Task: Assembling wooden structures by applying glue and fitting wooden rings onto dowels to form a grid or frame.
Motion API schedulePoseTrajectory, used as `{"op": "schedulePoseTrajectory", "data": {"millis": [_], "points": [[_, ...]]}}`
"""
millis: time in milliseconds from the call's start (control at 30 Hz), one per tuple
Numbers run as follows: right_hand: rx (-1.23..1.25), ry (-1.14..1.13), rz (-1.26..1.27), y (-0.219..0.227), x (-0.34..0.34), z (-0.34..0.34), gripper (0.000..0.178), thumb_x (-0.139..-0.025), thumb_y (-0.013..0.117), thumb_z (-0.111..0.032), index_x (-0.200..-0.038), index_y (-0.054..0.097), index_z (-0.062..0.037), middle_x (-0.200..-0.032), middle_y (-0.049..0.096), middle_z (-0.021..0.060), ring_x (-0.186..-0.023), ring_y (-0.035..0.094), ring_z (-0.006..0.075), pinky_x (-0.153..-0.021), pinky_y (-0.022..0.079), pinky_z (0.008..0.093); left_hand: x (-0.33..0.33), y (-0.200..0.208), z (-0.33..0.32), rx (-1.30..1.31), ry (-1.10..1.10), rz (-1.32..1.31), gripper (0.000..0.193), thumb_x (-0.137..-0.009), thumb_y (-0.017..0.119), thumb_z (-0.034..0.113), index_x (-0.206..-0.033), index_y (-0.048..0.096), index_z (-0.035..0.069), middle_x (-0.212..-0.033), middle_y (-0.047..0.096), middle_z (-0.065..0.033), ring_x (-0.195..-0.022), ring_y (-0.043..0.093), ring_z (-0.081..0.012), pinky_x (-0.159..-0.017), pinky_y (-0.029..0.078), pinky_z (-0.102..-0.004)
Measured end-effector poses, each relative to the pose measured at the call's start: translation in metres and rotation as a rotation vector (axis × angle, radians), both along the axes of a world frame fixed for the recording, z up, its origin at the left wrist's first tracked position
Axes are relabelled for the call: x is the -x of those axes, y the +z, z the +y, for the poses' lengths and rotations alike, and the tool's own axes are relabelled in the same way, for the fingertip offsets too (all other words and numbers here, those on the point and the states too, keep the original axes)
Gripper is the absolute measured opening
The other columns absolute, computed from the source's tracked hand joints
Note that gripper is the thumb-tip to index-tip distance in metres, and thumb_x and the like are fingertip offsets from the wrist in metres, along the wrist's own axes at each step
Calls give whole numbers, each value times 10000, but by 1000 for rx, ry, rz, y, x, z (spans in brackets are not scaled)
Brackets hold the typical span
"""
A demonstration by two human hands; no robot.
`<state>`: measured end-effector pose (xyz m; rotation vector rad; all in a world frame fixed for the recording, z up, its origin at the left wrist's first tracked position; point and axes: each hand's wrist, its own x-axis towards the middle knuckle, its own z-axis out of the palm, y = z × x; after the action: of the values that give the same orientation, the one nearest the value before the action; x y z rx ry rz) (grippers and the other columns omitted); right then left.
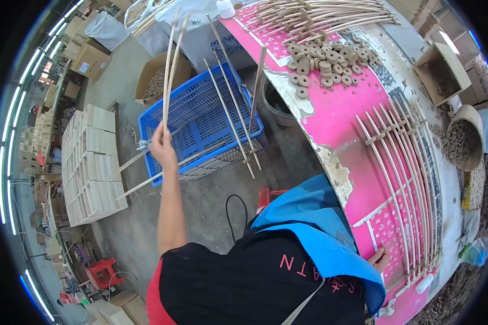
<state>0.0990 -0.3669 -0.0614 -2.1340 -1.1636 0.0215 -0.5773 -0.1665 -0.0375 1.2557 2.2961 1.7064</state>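
Note:
My left hand (162,145) is raised beside the blue plastic crate (146,127), closed around the lower ends of a pair of thin wooden sticks (172,70) that point up and away. More wooden rods (228,103) lie across the crate, some with a small disc near the end. My right hand (380,259) rests at the near edge of the pink-covered table (336,124), fingers partly showing and apart, with nothing visible in them. Next to it lies a row of long rods (401,184) joined near both ends by brown discs.
Brown ring-shaped discs (325,62) are heaped on the table, with more rods (309,19) behind. A tub of discs (463,141) and a wooden box (442,73) stand at right. Pale wooden crates (92,168) stand at left, a dark bucket (276,103) beneath the table edge.

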Motion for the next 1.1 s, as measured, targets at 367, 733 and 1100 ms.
{"op": "schedulePoseTrajectory", "data": {"millis": [367, 733, 1100], "points": [[40, -52, 61, 6, -1, 1, 249, -1096, 554, -187, -1155, 684, 17, -1076, 707, 121, -1005, 630, 203, -910, 499, 345, 15, -215, 54, 279, 358, -238, 388, -894, 706, -13, -1268, 741, 85, -1170, 762, -129, -1006, 732, -257, -888, 560, -369], [79, -68, -7, -1, -14, -7, 246, -1094, 549, -194, -1129, 676, 13, -1054, 698, 112, -988, 621, 210, -912, 492, 353, -28, -248, 144, 326, 415, -406, 400, -935, 663, -13, -1320, 704, 88, -1160, 752, -124, -1030, 724, -282, -886, 549, -410], [98, -66, -3, -1, -14, -7, 209, -1095, 557, -137, -1146, 669, 32, -1066, 697, 122, -983, 626, 216, -897, 506, 343, -47, -265, 137, 583, 294, -342, 682, -909, 681, -25, -1538, 524, 183, -1295, 594, -195, -1151, 632, -386, -976, 519, -505]]}}
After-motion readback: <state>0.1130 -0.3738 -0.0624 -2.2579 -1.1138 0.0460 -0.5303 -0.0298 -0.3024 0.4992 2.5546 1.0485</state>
